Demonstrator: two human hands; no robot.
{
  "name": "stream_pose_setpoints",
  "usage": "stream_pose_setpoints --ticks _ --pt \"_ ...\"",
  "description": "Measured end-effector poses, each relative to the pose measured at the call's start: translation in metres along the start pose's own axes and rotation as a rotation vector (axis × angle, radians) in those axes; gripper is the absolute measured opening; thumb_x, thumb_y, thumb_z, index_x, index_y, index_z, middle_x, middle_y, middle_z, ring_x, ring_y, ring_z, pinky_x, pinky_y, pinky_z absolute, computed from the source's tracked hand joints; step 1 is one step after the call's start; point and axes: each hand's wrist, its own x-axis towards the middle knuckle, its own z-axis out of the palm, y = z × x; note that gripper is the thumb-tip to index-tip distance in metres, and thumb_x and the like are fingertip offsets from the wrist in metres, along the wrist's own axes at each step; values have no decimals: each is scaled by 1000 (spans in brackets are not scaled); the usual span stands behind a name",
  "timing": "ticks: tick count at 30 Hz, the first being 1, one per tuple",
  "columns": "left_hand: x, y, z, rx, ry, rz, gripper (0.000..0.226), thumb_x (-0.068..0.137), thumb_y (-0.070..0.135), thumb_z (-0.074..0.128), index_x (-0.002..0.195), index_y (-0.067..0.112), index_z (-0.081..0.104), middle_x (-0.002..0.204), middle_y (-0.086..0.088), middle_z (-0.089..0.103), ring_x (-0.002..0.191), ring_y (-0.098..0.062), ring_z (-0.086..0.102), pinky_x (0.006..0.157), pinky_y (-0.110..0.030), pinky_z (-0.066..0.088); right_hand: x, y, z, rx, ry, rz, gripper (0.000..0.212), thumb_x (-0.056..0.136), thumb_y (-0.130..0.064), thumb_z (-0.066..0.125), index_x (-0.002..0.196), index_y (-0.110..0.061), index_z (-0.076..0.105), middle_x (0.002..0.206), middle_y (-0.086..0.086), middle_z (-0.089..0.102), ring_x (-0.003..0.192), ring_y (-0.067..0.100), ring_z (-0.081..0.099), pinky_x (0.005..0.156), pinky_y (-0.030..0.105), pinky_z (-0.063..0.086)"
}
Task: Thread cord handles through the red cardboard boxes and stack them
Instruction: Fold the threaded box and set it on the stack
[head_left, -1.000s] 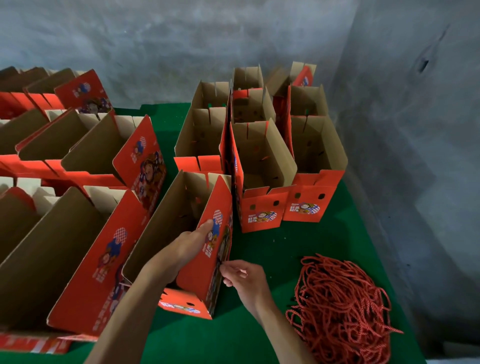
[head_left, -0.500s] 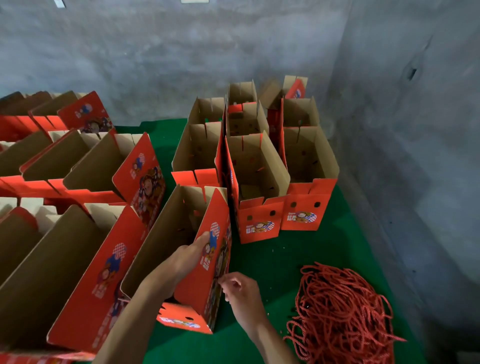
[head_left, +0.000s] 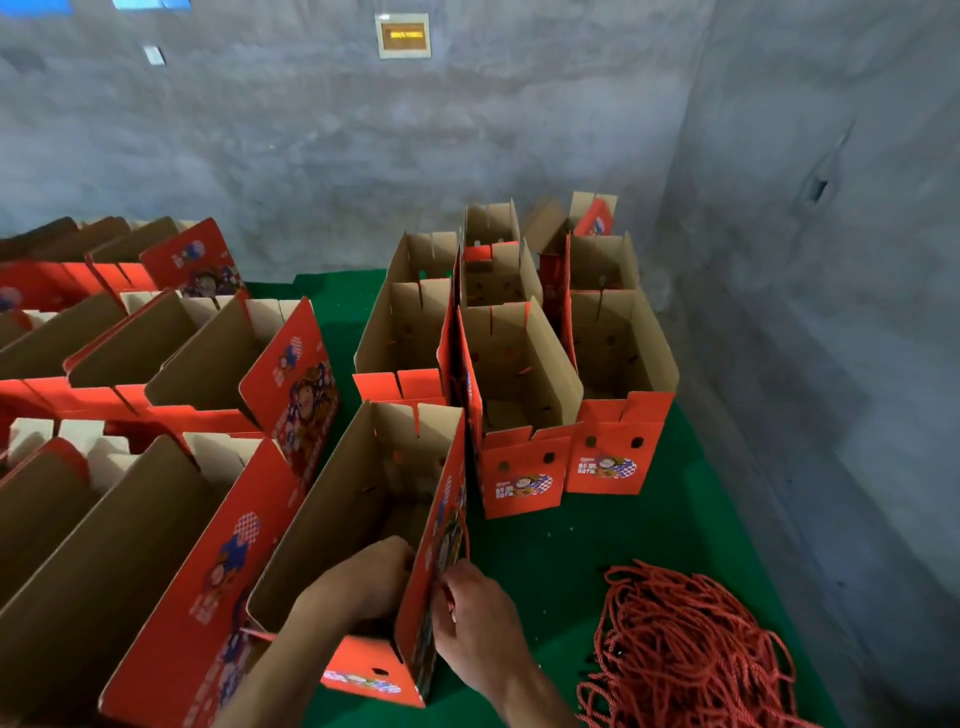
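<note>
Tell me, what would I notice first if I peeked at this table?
Probably all the open red boxes standing in rows on the green table, brown inside. Next, the big tangled pile of red cord at the near right. Right in front, the left hand reaches inside the nearest box while the right hand pinches a cord at its outer wall.

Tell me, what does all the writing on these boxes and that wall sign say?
None can be read.
Red boxes: coloured lettering under the cartoon print, too blurred.
Box in the hands: lettering on the front flap, blurred.
Wall plate: an orange line, too small.
</note>
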Motion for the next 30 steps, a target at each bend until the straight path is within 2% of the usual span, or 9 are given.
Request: stream_pose_setpoints --ticks 3,7,9,12,16,22,26,28,30 --pt "1 1 7 115 -19 105 35 107 15 48 137 -1 56 137 -20 61 127 -34 59 108 -42 47 -3 2 2 18 -22 18 13 104 -44 42 107 -34 51 108 -11 62 95 8 64 88 28 55" --pt "4 -2 13 296 -44 158 34 104 19 54 136 9 58 134 -13 64 123 -28 62 106 -39 49 -7 1 0 127 -142 49 19 104 -44 42 119 -34 49 110 -20 53 97 -2 57 90 10 48" --pt "8 -6 12 338 -43 175 38 100 28 61 137 17 59 134 -7 65 120 -24 64 104 -37 51 -9 -1 -1 237 -214 74 21 102 -43 50 121 -35 48 113 -19 51 102 -2 57 94 14 50" --pt "12 -10 10 244 35 123 36 98 35 56 129 18 64 127 -9 67 108 -24 68 96 -40 56 -17 0 1 369 -289 129 51 91 -43 64 137 -36 42 128 -15 49 116 1 58 102 23 51" --pt "15 -12 3 97 125 148 30 102 31 52 120 11 67 120 -12 69 104 -25 69 91 -37 58 -22 2 5 457 -365 155 91 81 -45 75 154 -45 20 140 -23 40 128 -6 50 100 8 46" --pt "14 -3 -4 76 236 303 26 103 28 57 126 25 66 118 -4 72 104 -21 71 94 -38 58 -16 2 16 390 -117 127 93 78 -66 79 152 -47 26 139 -23 41 124 -8 52 96 6 46" --pt "4 2 -9 230 563 347 28 101 31 52 124 36 67 124 9 67 112 -19 66 91 -38 55 -10 -4 25 181 78 112 85 81 -75 66 150 -48 25 137 -33 39 122 -14 49 91 -1 41" --pt "-2 -1 -11 162 758 430 30 100 20 54 124 28 71 128 7 68 119 -20 64 96 -40 53 -1 -6 29 81 171 85 77 85 -74 61 149 -43 31 134 -30 42 119 -14 49 88 -2 39" --pt "-6 -10 -18 119 917 493 30 97 8 60 122 16 74 131 -3 68 126 -26 61 106 -48 47 11 -5 31 19 245 94 68 90 -71 58 145 -34 41 131 -21 48 117 -5 54 89 10 49"
